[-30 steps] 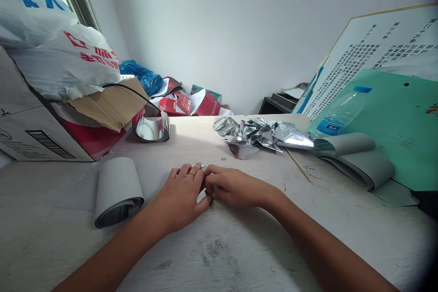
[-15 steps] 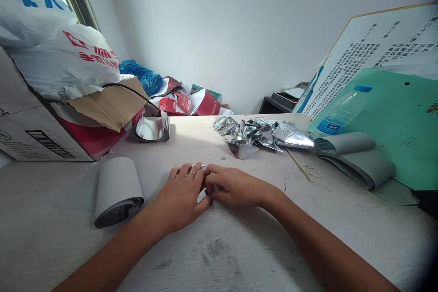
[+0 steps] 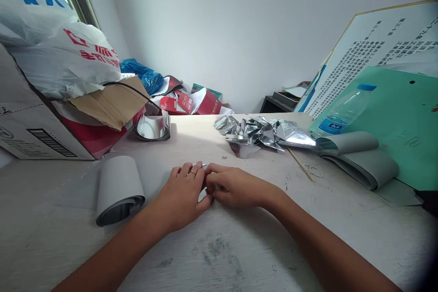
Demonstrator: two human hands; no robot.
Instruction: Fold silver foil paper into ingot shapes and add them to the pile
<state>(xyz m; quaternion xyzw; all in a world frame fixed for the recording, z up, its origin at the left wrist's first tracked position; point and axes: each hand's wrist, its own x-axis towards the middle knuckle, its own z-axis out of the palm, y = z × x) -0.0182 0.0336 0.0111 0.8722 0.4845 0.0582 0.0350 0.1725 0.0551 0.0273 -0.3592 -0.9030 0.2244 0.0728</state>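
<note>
Whitewashed wood desk (image 3: 260, 242) here, kinda grubby, dark smudges (image 3: 215, 247) toward the near side, plain pale wall (image 3: 222, 32) behind. Both hands meet mid-desk: left hand (image 3: 185, 196) palm down, fingers side by side, thumb out; right hand (image 3: 236, 187) with its fingers curled in. Can't tell whether either grip is pinching anything, since the small pale piece (image 3: 204, 165) is mostly hidden under and between them, just a sliver showing. Left of them a grey roll (image 3: 120, 178) lies on its side, and farther back a shiny roll (image 3: 150, 127) sits near a big box (image 3: 41, 123) with plastic bags (image 3: 78, 61) on top. Crumpled foil (image 3: 253, 132) is beyond the hands, with a thin stick (image 3: 301, 164) and white bands (image 3: 318, 175) nearer. Far right: bottle (image 3: 345, 109), green sheet (image 3: 393, 114), text panel (image 3: 362, 59). Red papers (image 3: 207, 102) are heaped by the wall.
</note>
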